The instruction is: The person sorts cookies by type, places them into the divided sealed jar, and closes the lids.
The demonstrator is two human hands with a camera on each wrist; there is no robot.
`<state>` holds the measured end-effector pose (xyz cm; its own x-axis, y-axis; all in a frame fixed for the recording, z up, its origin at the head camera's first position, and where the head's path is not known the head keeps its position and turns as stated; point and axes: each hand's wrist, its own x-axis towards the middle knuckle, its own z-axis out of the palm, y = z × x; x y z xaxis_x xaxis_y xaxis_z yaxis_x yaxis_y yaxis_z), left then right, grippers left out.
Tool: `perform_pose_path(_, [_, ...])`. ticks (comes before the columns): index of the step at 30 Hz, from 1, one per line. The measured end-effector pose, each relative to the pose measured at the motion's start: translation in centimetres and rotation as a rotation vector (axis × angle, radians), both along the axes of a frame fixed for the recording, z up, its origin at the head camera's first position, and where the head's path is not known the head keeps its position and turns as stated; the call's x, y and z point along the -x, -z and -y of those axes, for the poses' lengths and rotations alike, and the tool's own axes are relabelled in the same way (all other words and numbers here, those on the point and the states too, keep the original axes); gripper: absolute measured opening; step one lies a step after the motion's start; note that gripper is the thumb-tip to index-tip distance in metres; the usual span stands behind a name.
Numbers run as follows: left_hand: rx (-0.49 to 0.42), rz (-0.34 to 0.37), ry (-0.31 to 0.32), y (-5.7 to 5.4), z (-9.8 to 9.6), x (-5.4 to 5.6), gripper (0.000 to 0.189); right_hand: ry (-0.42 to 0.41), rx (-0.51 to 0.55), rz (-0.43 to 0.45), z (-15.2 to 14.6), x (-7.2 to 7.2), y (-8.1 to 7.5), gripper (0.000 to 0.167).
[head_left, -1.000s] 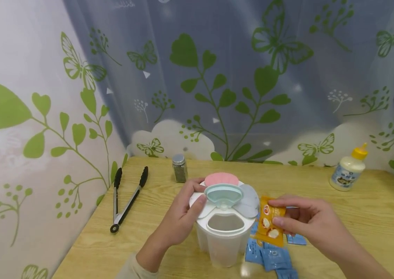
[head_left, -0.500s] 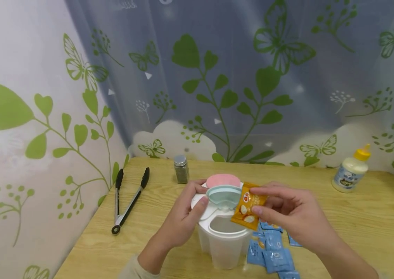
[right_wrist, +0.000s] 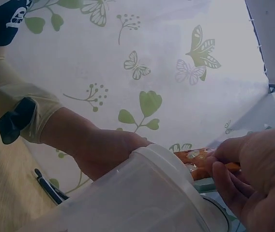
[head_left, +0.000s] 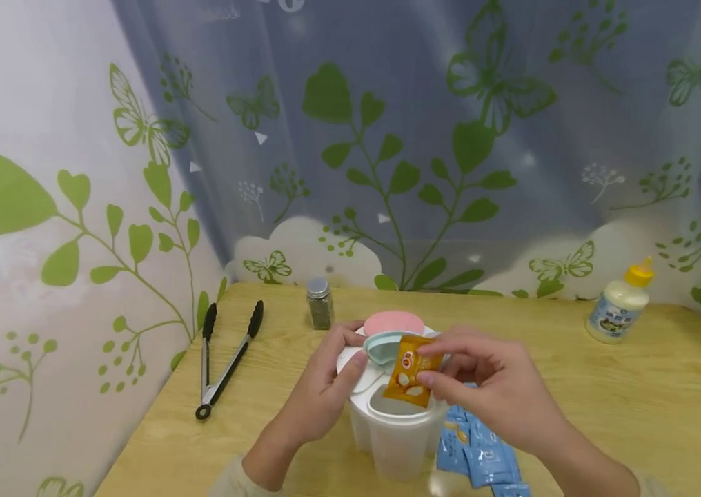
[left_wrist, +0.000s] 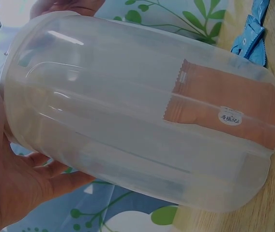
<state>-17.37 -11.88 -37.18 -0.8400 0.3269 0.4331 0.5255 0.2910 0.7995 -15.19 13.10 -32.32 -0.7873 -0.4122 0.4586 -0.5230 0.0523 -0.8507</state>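
Note:
My left hand (head_left: 330, 384) grips the lidded storage container (head_left: 400, 445) at its left side, thumb over the white lid. The container has frosted clear walls and pink and mint flaps; the mint flap (head_left: 381, 347) stands raised behind an uncovered opening. Between right thumb and fingers, my right hand (head_left: 490, 379) pinches an orange snack packet (head_left: 409, 373), tilted over that opening. Its lower edge overlaps the opening's rim in the head view. Through the wall, the left wrist view shows a reddish-brown packet (left_wrist: 224, 104) lying at the container's bottom.
Several blue packets (head_left: 484, 452) lie on the wooden table right of the container. Black-tipped tongs (head_left: 220, 386) lie spread at the left. Behind stands a small spice jar (head_left: 320, 305), and a yellow-capped bottle (head_left: 619, 307) is at the far right. A patterned curtain (head_left: 412, 138) backs the table.
My right hand has carried the orange packet leftward from beside the container to over its opening. The left hand keeps its grip on the container.

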Motion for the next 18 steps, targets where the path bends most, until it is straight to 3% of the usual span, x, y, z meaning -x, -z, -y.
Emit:
perform_pose_path(5, [-0.002,0.006,-0.001,0.22,0.03,-0.24,0.012,-0.002,-0.034,0.003,-0.11,-0.49,0.32,0.017])
perform_pose_path(11, [-0.001,-0.016,-0.001,0.21,0.12,-0.01,0.011,-0.017,-0.064,0.092,-0.58,-0.37,0.49,0.005])
perform_pose_path(18, [-0.017,0.001,0.011,0.24,0.15,-0.02,0.012,0.037,-0.048,0.116,-0.91,0.0,0.82,0.022])
